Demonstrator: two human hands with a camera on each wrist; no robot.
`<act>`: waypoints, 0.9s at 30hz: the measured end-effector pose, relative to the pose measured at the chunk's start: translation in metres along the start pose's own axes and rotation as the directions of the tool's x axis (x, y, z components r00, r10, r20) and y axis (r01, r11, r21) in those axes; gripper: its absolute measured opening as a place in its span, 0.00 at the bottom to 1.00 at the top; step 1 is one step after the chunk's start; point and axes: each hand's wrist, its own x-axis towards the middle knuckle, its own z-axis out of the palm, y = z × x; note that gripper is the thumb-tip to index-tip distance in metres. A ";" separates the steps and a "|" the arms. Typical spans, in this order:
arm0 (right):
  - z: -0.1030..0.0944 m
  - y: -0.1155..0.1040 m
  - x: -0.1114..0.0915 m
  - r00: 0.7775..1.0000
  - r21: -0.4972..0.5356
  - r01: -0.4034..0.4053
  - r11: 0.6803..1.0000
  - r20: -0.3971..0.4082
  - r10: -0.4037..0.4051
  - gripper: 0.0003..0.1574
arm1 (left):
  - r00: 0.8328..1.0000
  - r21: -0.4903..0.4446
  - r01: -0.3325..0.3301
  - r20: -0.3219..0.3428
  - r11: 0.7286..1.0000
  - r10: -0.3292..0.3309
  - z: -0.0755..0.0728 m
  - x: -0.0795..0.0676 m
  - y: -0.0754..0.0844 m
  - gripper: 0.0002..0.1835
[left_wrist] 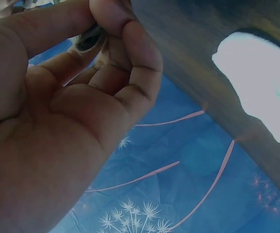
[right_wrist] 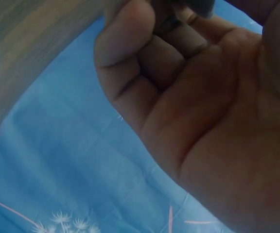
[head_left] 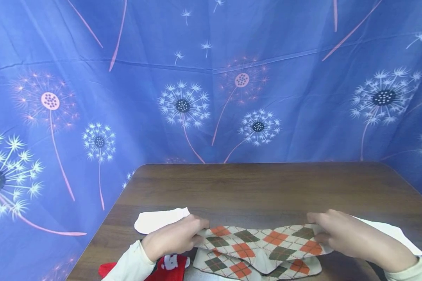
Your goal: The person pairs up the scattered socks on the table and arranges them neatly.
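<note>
Where the upper argyle sock is: stretched sideways between the two hands at the near side of the table (head_left: 249,183), the upper argyle sock (head_left: 246,244) dips at its pale middle, in front of and partly over the lower argyle sock (head_left: 228,267).
Left fingers: the left fingers (left_wrist: 142,53) are clamped on the left end of the upper argyle sock, thumb against the curled index side; the left wrist view shows a dark fold of knit caught between them, the other fingers bent in toward the palm.
Right fingers: the right fingers (right_wrist: 125,36) pinch the opposite end, thumb below and index finger above; in the right wrist view only a dark scrap of it shows at the top edge, with the remaining fingers curled.
Left hand: the left hand (head_left: 177,236) comes in from the lower left, back upward, fingertips pointing inward, wrist out of a pale left sleeve (head_left: 131,263).
Right hand: the right hand (head_left: 348,236) mirrors it from the lower right, at about the same height, out of a pale right sleeve (head_left: 413,271).
Beside the left hand: a white sock-like piece (head_left: 158,220) lies just beyond it, and a red cloth (head_left: 172,274) with a white figure lies below, partly covered by the forearm.
Beside the right hand: another white piece (head_left: 394,232) lies behind the wrist.
Backdrop: a blue cloth (head_left: 302,128) with dandelions hangs behind the table.
</note>
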 end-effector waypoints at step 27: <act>0.031 -0.003 0.013 0.995 0.011 0.021 1.000 0.102 -0.023 0.23 | 0.991 0.068 0.093 0.088 0.993 -0.099 0.015 -0.011 0.004 0.11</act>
